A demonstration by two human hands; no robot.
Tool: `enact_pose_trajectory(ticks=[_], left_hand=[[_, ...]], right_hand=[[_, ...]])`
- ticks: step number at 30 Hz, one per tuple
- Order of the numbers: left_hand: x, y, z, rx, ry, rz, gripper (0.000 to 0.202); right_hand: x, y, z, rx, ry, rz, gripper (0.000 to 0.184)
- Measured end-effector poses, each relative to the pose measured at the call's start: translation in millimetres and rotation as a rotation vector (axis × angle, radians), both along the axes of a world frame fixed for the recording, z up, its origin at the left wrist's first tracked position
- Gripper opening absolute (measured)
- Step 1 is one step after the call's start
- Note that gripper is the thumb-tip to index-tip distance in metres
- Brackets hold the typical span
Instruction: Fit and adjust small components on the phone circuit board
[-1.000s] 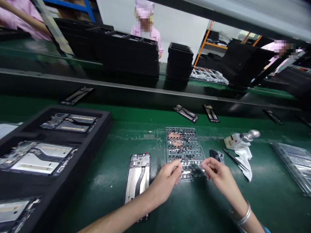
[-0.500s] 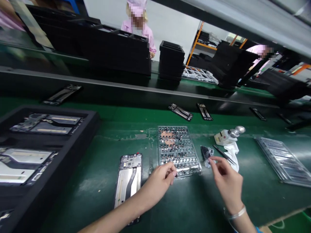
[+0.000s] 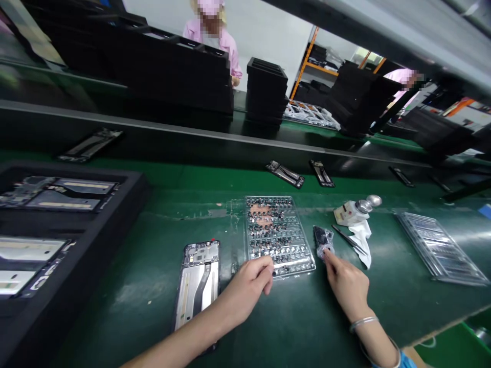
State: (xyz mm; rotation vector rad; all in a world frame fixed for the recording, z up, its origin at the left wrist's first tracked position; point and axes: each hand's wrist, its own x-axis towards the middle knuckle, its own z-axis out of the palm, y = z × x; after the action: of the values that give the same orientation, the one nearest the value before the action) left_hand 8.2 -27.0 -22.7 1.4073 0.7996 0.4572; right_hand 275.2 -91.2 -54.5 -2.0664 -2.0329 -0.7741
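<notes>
My left hand (image 3: 256, 276) is closed, fingers curled at the near edge of a clear plastic tray (image 3: 298, 236) filled with rows of small electronic parts. Whatever its fingers may hold is hidden. To the right of the tray, my right hand (image 3: 347, 286) is closed in a pinch, its fingertips touching crumpled clear plastic film (image 3: 326, 250) beside a small black piece (image 3: 319, 236). I cannot make out anything between those fingertips. An opened phone (image 3: 197, 286) with its circuit board showing lies left of the tray, partly behind my left forearm.
Black tweezers (image 3: 347, 237) rest by a white cloth (image 3: 360, 240) and a bottle with a metal top (image 3: 353, 210). Stacked clear trays (image 3: 441, 248) lie at right. A black foam tray (image 3: 130, 204) holds phones at left. Phone frames (image 3: 286, 174) lie beyond; a person in pink (image 3: 230, 46) is behind.
My right hand has moved slightly left and down, its fingertips now on the crumpled film. My left hand stays at the tray's near edge. The whole view has shifted a little.
</notes>
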Motion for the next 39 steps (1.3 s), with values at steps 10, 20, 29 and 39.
enact_pose_trajectory(ticks=[10,20,29,39], left_hand=[[3.4,-0.7,-2.6,-0.004,-0.025,-0.022,0.024],[5.5,-2.1,-3.1,-0.054,-0.059,-0.007,0.021],[5.7,-3.9,-4.0,-0.084,-0.068,-0.023,0.022],[8.2,-9.4,7.3,-0.144,-0.134,0.029,0.02]], right_hand=[[6.1,14.2,-7.8,0.017,-0.059,-0.05,0.035],[7.7,-1.7,0.2,0.006,-0.051,-0.027,0.027],[9.4,2.2,-5.5,0.042,-0.024,-0.038,0.025],[-55.6,-20.5,29.8,0.001,0.959,0.079,0.01]])
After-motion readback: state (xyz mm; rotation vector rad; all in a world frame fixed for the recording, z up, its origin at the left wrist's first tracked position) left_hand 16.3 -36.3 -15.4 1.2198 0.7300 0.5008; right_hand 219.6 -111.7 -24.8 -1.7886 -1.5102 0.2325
